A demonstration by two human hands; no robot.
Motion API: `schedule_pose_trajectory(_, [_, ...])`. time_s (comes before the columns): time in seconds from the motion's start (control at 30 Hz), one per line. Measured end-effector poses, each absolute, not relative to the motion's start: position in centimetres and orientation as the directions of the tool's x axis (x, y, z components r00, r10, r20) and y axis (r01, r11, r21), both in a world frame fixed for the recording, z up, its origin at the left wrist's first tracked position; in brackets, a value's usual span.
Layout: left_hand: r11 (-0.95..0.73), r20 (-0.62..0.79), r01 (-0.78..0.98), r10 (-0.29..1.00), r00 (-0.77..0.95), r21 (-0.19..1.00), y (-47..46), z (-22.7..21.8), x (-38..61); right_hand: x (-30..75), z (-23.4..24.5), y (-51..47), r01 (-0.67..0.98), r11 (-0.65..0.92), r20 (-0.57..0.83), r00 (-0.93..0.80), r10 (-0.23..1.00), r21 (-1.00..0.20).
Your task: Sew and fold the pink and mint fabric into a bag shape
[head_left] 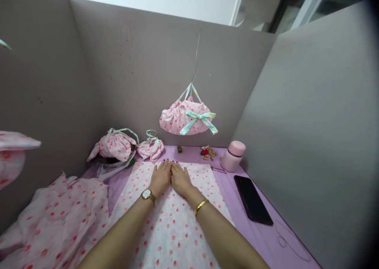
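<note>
A strip of white fabric (177, 221) dotted with red and pale green is lying flat down the middle of the table (260, 241), which is wearing a lilac cover inside a booth of grey partition walls (133, 64). The cloth is running from the near edge toward the back, smooth and unwrinkled. Both hands are resting on its far end, palms down and side by side, thumbs touching. The left hand (160, 177), with a gold watch at the wrist, is lying flat with fingers stretched out, its grip holding nothing. The right hand (180, 179), with a gold bangle at the wrist, is pressing flat likewise, grasping nothing.

To the left, more of the same dotted fabric is lying in a loose heap (59, 217). Behind the hands, two small gathered pouches (115, 146) with mint ribbons are sitting against the back wall, and a third pouch (183, 119) with a bow is hanging from a string above them. To the right, a pink flask (233, 155) is standing near a scatter of small beads (209, 152), and a black phone (252, 200) is lying flat beside the cloth
</note>
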State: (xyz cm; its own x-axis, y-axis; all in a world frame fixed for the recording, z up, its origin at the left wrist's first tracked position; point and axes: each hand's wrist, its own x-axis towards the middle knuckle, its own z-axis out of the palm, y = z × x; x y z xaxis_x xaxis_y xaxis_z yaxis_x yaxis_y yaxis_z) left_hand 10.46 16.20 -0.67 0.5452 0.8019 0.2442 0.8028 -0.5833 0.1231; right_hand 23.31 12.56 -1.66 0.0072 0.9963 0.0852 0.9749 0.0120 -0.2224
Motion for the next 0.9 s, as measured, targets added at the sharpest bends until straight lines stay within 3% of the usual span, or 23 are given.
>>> schedule_pose_trajectory(0.1, [-0.599, 0.219, 0.79, 0.794, 0.567, 0.127, 17.4, -1.4, 10.3, 24.1, -2.2, 13.3, 0.971, 0.039, 0.073, -0.022, 0.997, -0.235])
schedule_pose_trajectory(0.4, [-0.611, 0.187, 0.781, 0.789, 0.585, 0.134, 18.3, -2.0, 6.3, 33.5, -3.0, 9.4, 0.96, -0.175, 0.081, 0.197, 0.977, -0.22])
schedule_pose_trajectory(0.9, [-0.521, 0.183, 0.842, 0.849, 0.496, 0.14, 14.7, -2.2, 0.8, 35.1, -2.3, 6.0, 0.901, -0.381, 0.207, 0.421, 0.883, -0.206])
